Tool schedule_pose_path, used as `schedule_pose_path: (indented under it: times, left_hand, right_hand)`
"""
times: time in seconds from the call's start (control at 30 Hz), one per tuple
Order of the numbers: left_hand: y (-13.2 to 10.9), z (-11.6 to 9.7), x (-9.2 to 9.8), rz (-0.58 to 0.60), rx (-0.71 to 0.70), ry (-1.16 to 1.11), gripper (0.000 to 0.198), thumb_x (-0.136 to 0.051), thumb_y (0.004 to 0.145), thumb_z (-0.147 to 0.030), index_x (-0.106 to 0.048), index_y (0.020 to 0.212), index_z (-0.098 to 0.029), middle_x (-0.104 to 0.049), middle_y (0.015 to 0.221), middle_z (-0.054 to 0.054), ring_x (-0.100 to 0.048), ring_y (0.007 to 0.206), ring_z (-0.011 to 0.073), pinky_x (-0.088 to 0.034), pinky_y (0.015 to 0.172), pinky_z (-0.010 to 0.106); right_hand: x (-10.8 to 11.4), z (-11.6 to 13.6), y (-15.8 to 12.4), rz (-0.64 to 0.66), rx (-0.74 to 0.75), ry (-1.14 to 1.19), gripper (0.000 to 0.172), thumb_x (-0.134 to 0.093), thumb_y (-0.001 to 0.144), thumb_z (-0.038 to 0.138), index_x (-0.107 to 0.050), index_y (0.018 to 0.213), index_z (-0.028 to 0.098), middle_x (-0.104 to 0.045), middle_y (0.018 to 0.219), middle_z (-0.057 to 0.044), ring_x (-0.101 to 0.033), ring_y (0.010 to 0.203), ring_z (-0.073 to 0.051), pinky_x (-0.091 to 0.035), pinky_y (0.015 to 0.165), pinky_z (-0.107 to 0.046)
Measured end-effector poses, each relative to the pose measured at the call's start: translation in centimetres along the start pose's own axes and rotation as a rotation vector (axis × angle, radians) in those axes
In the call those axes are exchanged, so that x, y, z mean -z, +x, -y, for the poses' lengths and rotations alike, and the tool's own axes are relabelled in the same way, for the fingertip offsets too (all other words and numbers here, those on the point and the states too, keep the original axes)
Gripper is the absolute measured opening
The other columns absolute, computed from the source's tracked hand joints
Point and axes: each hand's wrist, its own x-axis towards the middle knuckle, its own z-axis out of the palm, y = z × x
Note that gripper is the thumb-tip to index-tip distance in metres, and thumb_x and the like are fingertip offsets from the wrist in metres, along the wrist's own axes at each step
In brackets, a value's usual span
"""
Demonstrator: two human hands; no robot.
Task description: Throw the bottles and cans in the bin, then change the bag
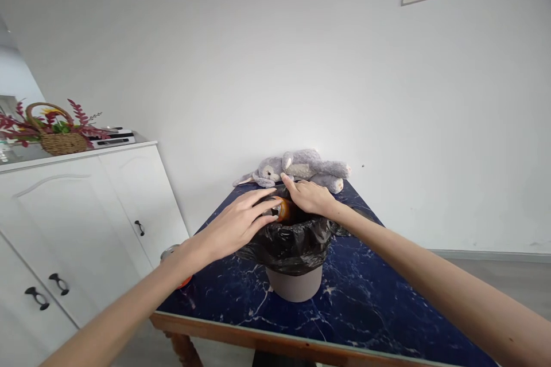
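On the table stands a beige trash bin lined with a black trash bag, its edge folded over the rim. My left hand reaches over the left rim. Its fingertips are around the end of an orange drink can, which lies tilted in the bin's mouth with its silver top towards me. Across the back right of the rim, my right hand grips the bag's edge, with the thumb sticking out to the left and its fingers partly hidden. Another can, with a silver top, shows partly behind my left forearm.
A grey plush rabbit lies along the far edge of the blue marbled table, near the wall. To the left, a white cabinet carries a wicker flower basket. Some black plastic lies right of the bin.
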Motion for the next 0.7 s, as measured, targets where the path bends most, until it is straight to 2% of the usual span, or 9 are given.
schedule_pose_path:
  times: [0.1, 0.2, 0.3, 0.37, 0.43, 0.47, 0.57, 0.63, 0.7]
  left_hand:
    - [-1.4, 1.4, 0.2, -0.026, 0.095, 0.024, 0.046, -0.04, 0.111, -0.048, -0.052, 0.153, -0.033, -0.051, 0.162, 0.004, -0.048, 0.148, 0.0267, -0.038, 0.125, 0.048]
    - [-4.5, 4.9, 0.5, -0.059, 0.263, 0.096, 0.051, -0.038, 0.109, -0.057, -0.058, 0.147, -0.03, -0.058, 0.155, 0.007, -0.056, 0.14, 0.0289, -0.041, 0.122, 0.047]
    - [-9.5, 10.4, -0.6, 0.063, 0.477, 0.181, 0.071, -0.043, 0.099, -0.072, -0.058, 0.147, -0.023, -0.059, 0.152, 0.014, -0.057, 0.138, 0.0375, -0.044, 0.116, 0.051]
    - [-13.5, 14.0, -2.2, 0.213, 0.66, 0.215, 0.088, -0.054, 0.085, -0.081, -0.06, 0.145, -0.017, -0.06, 0.149, 0.022, -0.057, 0.135, 0.0451, -0.047, 0.111, 0.055]
    - [-17.2, 16.6, -3.8, 0.313, 0.785, 0.173, 0.092, -0.059, 0.078, -0.081, -0.061, 0.144, -0.017, -0.064, 0.141, 0.023, -0.063, 0.127, 0.0455, -0.052, 0.102, 0.052]
    - [-18.7, 17.3, -4.5, 0.315, 0.8, 0.145, 0.089, -0.058, 0.08, -0.079, -0.06, 0.144, -0.019, -0.064, 0.139, 0.022, -0.065, 0.124, 0.044, -0.054, 0.098, 0.049]
    - [-20.9, 17.7, -5.5, 0.209, 0.781, 0.108, 0.074, -0.05, 0.087, -0.073, -0.061, 0.14, -0.022, -0.065, 0.13, 0.018, -0.068, 0.115, 0.04, -0.055, 0.092, 0.046]
    - [-20.1, 16.8, -4.9, 0.082, 0.765, 0.096, 0.067, -0.046, 0.093, -0.068, -0.059, 0.139, -0.021, -0.063, 0.128, 0.017, -0.069, 0.111, 0.0382, -0.055, 0.093, 0.047]
    - [-17.7, 15.1, -3.3, -0.129, 0.733, 0.097, 0.064, -0.043, 0.098, -0.065, -0.054, 0.141, -0.02, -0.059, 0.133, 0.017, -0.066, 0.117, 0.0373, -0.053, 0.1, 0.05]
  right_hand:
    - [0.0, 0.0, 0.1, -0.007, -0.005, 0.014, 0.06, -0.013, 0.111, 0.04, -0.026, 0.168, 0.031, -0.065, 0.141, -0.02, -0.064, 0.127, -0.041, -0.05, 0.1, -0.057]
    - [-0.2, -0.1, 0.2, -0.014, -0.006, 0.029, 0.06, -0.012, 0.111, 0.041, -0.027, 0.168, 0.031, -0.065, 0.14, -0.021, -0.064, 0.127, -0.042, -0.05, 0.1, -0.059]
    - [-0.3, -0.1, 0.4, -0.014, 0.005, 0.041, 0.059, -0.017, 0.111, 0.041, -0.026, 0.168, 0.033, -0.065, 0.141, -0.02, -0.062, 0.129, -0.041, -0.049, 0.101, -0.06]
    - [-0.4, -0.2, 0.4, -0.016, 0.011, 0.05, 0.058, -0.018, 0.111, 0.041, -0.025, 0.168, 0.034, -0.065, 0.141, -0.019, -0.061, 0.13, -0.042, -0.048, 0.102, -0.061]
    - [-0.4, -0.2, 0.5, -0.021, 0.011, 0.062, 0.058, -0.017, 0.111, 0.042, -0.027, 0.168, 0.035, -0.065, 0.141, -0.019, -0.061, 0.13, -0.043, -0.048, 0.102, -0.062]
    - [-0.5, -0.2, 0.6, -0.024, 0.01, 0.069, 0.058, -0.017, 0.111, 0.043, -0.028, 0.167, 0.035, -0.065, 0.141, -0.019, -0.06, 0.131, -0.043, -0.047, 0.102, -0.063]
    - [-0.6, -0.2, 0.7, -0.027, 0.002, 0.095, 0.058, -0.017, 0.111, 0.046, -0.031, 0.167, 0.035, -0.065, 0.142, -0.019, -0.06, 0.132, -0.044, -0.046, 0.103, -0.064]
    - [-0.7, -0.3, 0.7, -0.031, -0.004, 0.121, 0.058, -0.018, 0.111, 0.046, -0.034, 0.166, 0.034, -0.065, 0.143, -0.019, -0.059, 0.132, -0.044, -0.045, 0.104, -0.065]
    - [-0.8, -0.4, 0.7, -0.038, -0.008, 0.157, 0.058, -0.02, 0.111, 0.047, -0.037, 0.164, 0.033, -0.065, 0.142, -0.02, -0.06, 0.132, -0.045, -0.045, 0.104, -0.066]
